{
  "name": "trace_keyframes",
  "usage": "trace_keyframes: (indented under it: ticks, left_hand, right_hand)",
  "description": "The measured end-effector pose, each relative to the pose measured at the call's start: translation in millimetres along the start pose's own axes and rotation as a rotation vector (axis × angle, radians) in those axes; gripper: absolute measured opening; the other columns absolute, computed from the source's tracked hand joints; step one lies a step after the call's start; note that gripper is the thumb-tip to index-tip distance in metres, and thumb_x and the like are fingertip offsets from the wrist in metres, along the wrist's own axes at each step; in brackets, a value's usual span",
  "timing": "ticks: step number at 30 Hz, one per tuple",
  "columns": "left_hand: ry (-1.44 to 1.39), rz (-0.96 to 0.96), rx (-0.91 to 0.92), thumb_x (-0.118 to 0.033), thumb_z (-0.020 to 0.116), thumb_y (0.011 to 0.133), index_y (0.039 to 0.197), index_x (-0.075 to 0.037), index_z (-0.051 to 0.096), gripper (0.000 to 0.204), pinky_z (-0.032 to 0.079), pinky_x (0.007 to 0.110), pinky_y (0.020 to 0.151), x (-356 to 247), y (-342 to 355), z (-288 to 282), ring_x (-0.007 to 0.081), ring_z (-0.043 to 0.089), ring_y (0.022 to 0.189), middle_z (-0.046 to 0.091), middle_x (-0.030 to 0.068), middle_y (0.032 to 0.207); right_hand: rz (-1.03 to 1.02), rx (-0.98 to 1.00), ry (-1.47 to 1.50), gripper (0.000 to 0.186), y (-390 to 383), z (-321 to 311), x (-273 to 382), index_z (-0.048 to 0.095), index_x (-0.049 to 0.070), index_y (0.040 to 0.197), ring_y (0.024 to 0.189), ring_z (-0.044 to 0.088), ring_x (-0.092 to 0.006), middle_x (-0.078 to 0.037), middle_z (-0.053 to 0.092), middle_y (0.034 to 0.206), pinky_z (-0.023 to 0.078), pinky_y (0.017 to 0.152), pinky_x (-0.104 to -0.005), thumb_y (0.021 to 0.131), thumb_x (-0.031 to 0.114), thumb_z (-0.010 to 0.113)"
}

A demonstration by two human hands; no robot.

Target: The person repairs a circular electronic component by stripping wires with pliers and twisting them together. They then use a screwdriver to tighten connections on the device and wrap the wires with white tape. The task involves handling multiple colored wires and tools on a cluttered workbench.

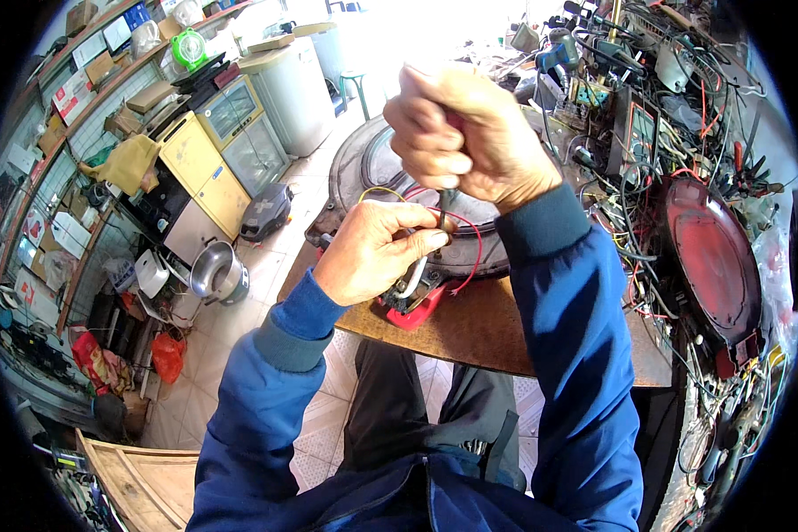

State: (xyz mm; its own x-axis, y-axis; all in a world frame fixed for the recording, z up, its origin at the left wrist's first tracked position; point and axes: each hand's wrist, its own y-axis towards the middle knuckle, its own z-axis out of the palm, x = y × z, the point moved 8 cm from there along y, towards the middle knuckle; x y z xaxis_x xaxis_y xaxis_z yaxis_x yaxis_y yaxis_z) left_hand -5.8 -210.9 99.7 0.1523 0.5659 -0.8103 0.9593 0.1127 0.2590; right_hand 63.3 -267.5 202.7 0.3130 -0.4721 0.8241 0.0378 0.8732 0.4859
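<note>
My right hand (461,133) is raised in a closed fist around a tool (447,200), whose dark shaft shows below it; the handle is hidden. Just under it, my left hand (374,248) pinches at the bottom of that shaft, beside a bent pale metal piece (414,278); what exactly its fingertips hold is too small to tell. Both hands are over a round dark grey appliance part (355,160) on a brown tabletop (474,324). A thin red wire (477,257) loops across it, with a yellow wire behind my left hand and a red plastic piece (408,315) at the near edge.
Tangled cables and tools (629,106) crowd the right, with a red oval pan-like plate (709,266). A steel pot (220,270), a black appliance (266,213) and a red bag (168,355) sit on the floor at left, near yellow cabinets (199,168) and shelves.
</note>
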Motion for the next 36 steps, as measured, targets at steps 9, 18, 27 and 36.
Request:
trace_keyframes:
  ticks: [9,18,27,36]
  left_hand:
    - [-0.026,0.109,-0.06,-0.007,0.078,0.092,0.104,0.003,0.077,0.015,0.054,0.028,0.071,-7,-1,-2,0.0082,0.063,0.077,0.075,0.0078,0.084]
    - [-0.04,0.076,-0.201,-0.011,0.079,0.09,0.101,0.001,0.078,0.016,0.054,0.031,0.069,3,1,-5,0.0118,0.068,0.074,0.077,0.014,0.084]
    - [-0.061,0.066,-0.099,-0.009,0.075,0.093,0.108,0.002,0.077,0.018,0.055,0.03,0.071,5,-1,-4,0.0096,0.067,0.078,0.077,0.0116,0.089]
    - [0.455,0.037,0.221,0.0,0.063,0.088,0.111,0.003,0.07,0.024,0.042,0.028,0.053,-35,8,4,0.0069,0.049,0.056,0.057,-0.0009,0.064]
  right_hand:
    - [-0.01,-0.003,-0.201,0.046,-7,17,1,0.056,0.004,0.073,0.044,0.04,-0.0072,0.001,0.046,0.057,0.028,0.04,-0.0233,0.106,0.037,0.059]
    - [-0.331,-0.721,-1.102,0.045,-15,-6,28,0.064,-0.001,0.076,0.05,0.06,-0.0192,-0.007,0.059,0.056,0.045,0.048,-0.0338,0.1,0.037,0.067]
    - [-0.22,-0.295,-1.738,0.045,-24,17,48,0.062,-0.002,0.08,0.058,0.061,-0.0388,-0.021,0.059,0.062,0.048,0.056,-0.0454,0.096,0.039,0.072]
    - [-0.123,0.059,-1.487,0.024,-35,11,57,0.06,0.004,0.105,0.079,0.057,-0.0206,-0.008,0.055,0.082,0.048,0.072,-0.038,0.098,0.025,0.068]
